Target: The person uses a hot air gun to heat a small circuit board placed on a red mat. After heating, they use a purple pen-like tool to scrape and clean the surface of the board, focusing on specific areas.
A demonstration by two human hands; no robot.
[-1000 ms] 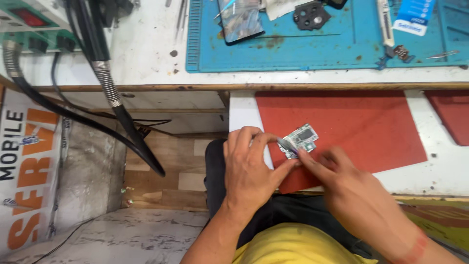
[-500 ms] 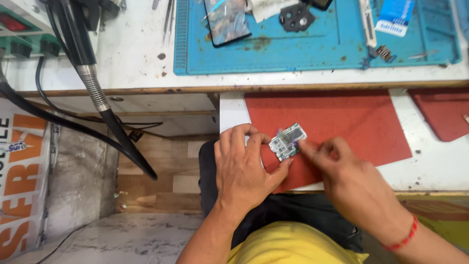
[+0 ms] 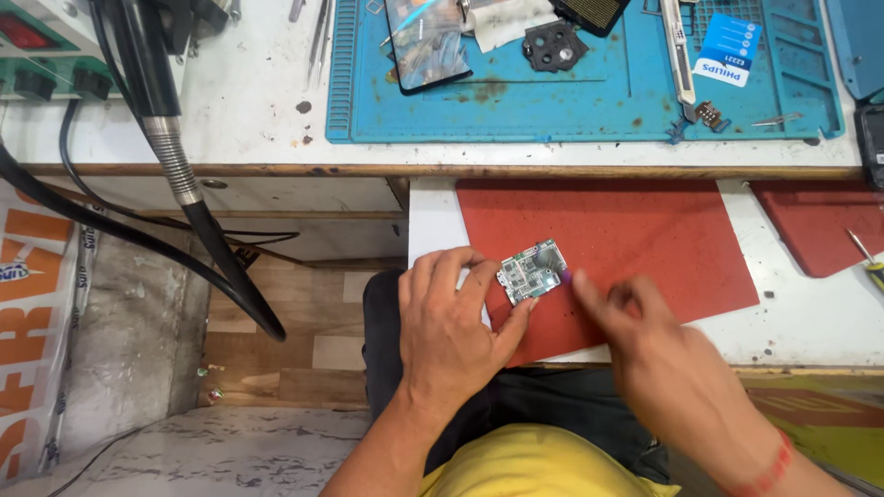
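My left hand (image 3: pixel 451 327) pinches a small green circuit board (image 3: pixel 531 271) between thumb and fingers, holding it over the near-left corner of a red mat (image 3: pixel 612 248). Just right of the board is my right hand (image 3: pixel 658 354), blurred. Its fingertips point at the board's right edge, and something small and purple shows at their tip. Whether it grips a tool I cannot tell. A red band sits on the right wrist.
On the bench behind, a blue work mat (image 3: pixel 589 92) carries a phone (image 3: pixel 428 41), a black part (image 3: pixel 552 46) and a cutter (image 3: pixel 680 55). A black hose (image 3: pixel 198 230) hangs at the left. A second red mat (image 3: pixel 815 225) and a screwdriver (image 3: pixel 866 253) lie right.
The right hand has drawn slightly back to the right of the board. The left hand keeps hold of the board in about the same place. The view has shifted a little.
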